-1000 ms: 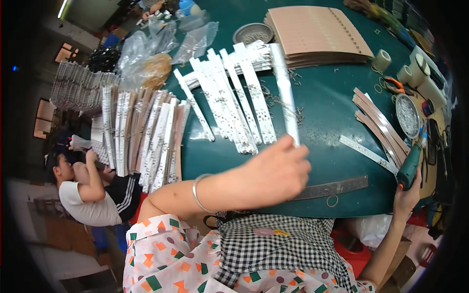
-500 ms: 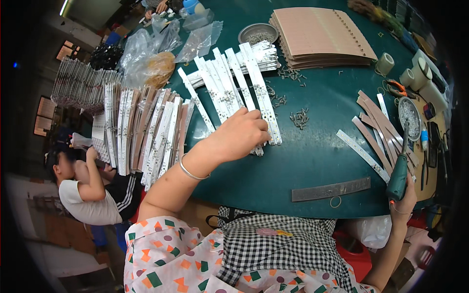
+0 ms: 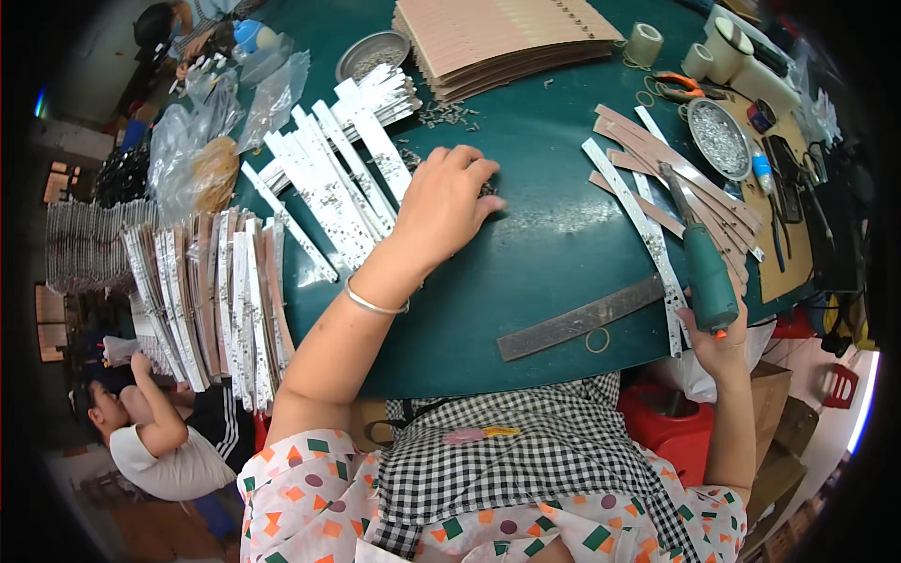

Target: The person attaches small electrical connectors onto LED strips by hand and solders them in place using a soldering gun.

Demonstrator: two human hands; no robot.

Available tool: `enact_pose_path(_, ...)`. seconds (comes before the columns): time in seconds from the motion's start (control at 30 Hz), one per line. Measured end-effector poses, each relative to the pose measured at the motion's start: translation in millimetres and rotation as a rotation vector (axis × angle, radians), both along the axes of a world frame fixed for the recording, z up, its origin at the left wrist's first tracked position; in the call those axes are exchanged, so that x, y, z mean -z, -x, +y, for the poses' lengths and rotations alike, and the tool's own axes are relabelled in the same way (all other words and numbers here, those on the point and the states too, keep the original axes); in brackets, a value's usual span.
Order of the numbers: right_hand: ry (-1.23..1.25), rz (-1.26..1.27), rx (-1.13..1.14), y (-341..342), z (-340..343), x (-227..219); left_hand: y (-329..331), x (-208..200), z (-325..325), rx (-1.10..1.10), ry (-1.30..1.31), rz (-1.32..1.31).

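My left hand (image 3: 449, 202) is over the green table, fingers half curled and thumb apart from the index finger. Small metal pieces (image 3: 488, 189) show beside its fingertips, partly hidden by the hand. Left of it fan out several white circuit-board strips (image 3: 324, 192), some lying across a stack of more strips (image 3: 389, 97). My right hand (image 3: 723, 338) is wrapped round a green-handled tool (image 3: 710, 277) with a slim metal shaft pointing up and away. Under the shaft lie pinkish-brown strips (image 3: 694, 183). A white strip (image 3: 624, 197) runs toward my right thumb; whether they touch, I cannot tell.
A metal bowl (image 3: 373, 54) of small pieces stands beside brown sheets (image 3: 507, 38). Another bowl (image 3: 718, 139) is near orange-handled pliers (image 3: 680, 84). A flat dark bar (image 3: 577, 319) lies near the front edge. Bundled strips (image 3: 244, 310) fill the left; a person (image 3: 169, 441) sits beyond.
My left hand has left the fanned strips and moved right, its fingers opening. My right hand and the tool have shifted up over the brown strips. The whole view has turned rightward.
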State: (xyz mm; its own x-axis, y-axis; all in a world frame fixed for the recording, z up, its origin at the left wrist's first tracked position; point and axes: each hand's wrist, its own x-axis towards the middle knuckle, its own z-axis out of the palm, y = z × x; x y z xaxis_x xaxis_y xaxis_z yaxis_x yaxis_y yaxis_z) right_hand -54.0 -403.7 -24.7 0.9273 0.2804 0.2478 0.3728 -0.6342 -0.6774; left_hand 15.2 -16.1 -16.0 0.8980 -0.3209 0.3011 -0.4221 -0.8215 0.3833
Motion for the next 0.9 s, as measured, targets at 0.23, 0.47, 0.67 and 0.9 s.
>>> enact_pose_path(0.23,-0.371,0.173,-0.024,16,23,-9,-7,14,-10,-0.073,0.079,0.262)
enact_pose_path(0.47,-0.551,0.352,0.069,41,74,-10,-13,10,-13,-0.068,0.072,0.135)
enact_pose_path(0.67,-0.461,0.127,0.147,59,95,22,-1,-2,-12,-0.045,0.174,-0.056)
enact_pose_path(0.9,-0.441,0.014,0.351,87,65,42,23,6,-26,-0.032,0.464,0.078)
